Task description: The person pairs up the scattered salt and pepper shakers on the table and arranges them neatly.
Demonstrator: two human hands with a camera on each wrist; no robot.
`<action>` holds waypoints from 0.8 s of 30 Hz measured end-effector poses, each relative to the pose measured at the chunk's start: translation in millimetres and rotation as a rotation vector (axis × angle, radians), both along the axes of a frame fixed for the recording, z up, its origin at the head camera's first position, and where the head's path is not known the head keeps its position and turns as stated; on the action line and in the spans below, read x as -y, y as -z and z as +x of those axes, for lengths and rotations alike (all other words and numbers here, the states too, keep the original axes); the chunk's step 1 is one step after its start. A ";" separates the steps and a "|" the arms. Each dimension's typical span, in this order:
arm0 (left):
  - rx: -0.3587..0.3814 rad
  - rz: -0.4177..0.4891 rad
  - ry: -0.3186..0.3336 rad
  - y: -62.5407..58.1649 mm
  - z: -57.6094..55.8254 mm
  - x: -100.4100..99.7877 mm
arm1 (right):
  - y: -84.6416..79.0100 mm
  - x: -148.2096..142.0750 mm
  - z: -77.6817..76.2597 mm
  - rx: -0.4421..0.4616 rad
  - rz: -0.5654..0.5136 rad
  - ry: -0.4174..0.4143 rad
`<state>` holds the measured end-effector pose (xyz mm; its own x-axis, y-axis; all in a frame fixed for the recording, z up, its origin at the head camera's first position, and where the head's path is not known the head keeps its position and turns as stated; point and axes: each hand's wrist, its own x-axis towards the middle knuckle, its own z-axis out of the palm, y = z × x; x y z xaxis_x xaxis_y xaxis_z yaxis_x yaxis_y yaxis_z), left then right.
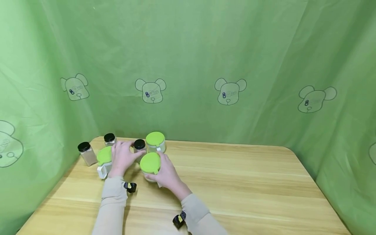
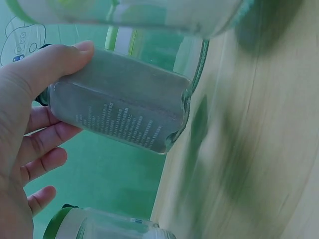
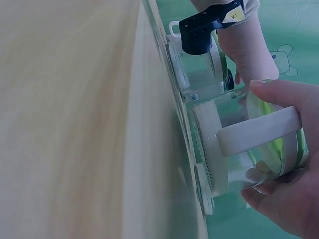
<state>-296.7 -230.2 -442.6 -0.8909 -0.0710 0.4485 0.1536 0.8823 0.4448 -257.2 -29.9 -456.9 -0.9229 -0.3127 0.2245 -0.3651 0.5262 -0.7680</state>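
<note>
My left hand pinches a square glass jar with a black lid between thumb and fingers near its top. The jar holds grey powder and has small print on one side. Whether its base touches the table cannot be told. Around a round glass jar with a green lid and white handle, my right hand has its thumb and fingers curled near the lid. This jar is just in front of the black-lidded one. Another green-lidded jar stands left of my left hand, partly hidden by it.
A third green-lidded jar stands behind the two held ones. Two more black-lidded jars, one at far left and one farther back, are near the wooden table's back-left corner. Green curtains hang behind and beside the table.
</note>
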 end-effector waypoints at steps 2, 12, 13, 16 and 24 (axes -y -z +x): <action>-0.006 -0.006 0.003 -0.2 0.5 -0.7 | 0.0 -3.3 0.9 -0.003 0.014 0.001; 0.010 -0.004 0.023 -0.5 1.1 -6.6 | -4.2 -27.7 7.2 -0.009 0.005 0.010; 0.014 -0.007 0.025 -0.9 1.4 -7.2 | -4.8 -30.7 7.6 -0.008 0.003 0.011; 0.018 -0.009 0.034 -2.5 2.5 -8.0 | -5.2 -38.4 7.9 -0.007 0.000 0.022; 0.023 -0.025 0.056 -6.1 5.2 -13.9 | -3.5 -57.8 8.7 0.006 -0.007 0.063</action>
<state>-291.5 -216.3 -436.5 -0.9032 -0.0098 0.4292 0.1934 0.8833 0.4271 -248.5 27.9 -453.4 -0.9421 -0.2528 0.2204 -0.3267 0.5429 -0.7737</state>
